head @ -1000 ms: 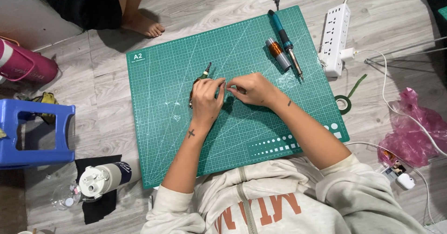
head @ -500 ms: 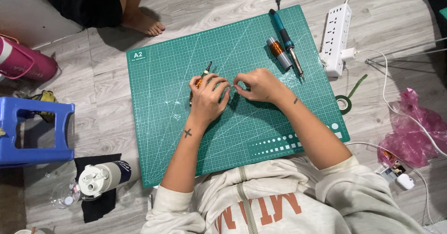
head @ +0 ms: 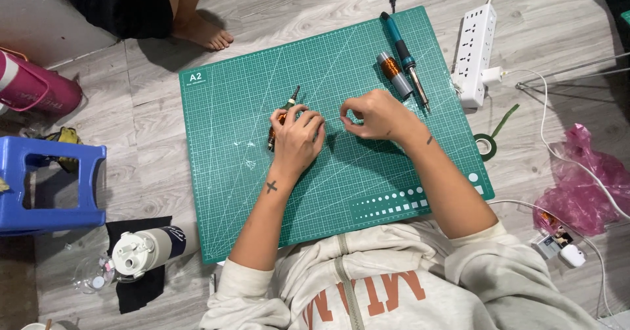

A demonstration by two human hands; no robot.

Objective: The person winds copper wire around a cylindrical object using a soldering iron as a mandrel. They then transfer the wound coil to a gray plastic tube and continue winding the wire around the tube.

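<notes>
Green cutting mat (head: pixel 230 172) is seen from the head camera as the centre of the floor work. Near its middle, a small copper-wound tool (head: pixel 281 116) is gripped in the closed left hand (head: pixel 298 139), its dark tip pointing toward the mat's far edge. The right hand (head: pixel 374 113), pinched shut on what may be a fine wire too thin to confirm, has been drawn slightly away from the left since 0.5 s ago, suggesting wire being pulled out. On the mat's far right portion, 1 soldering iron (head: pixel 403 54) and 1 copper spool (head: pixel 394 74) are laid.
</notes>
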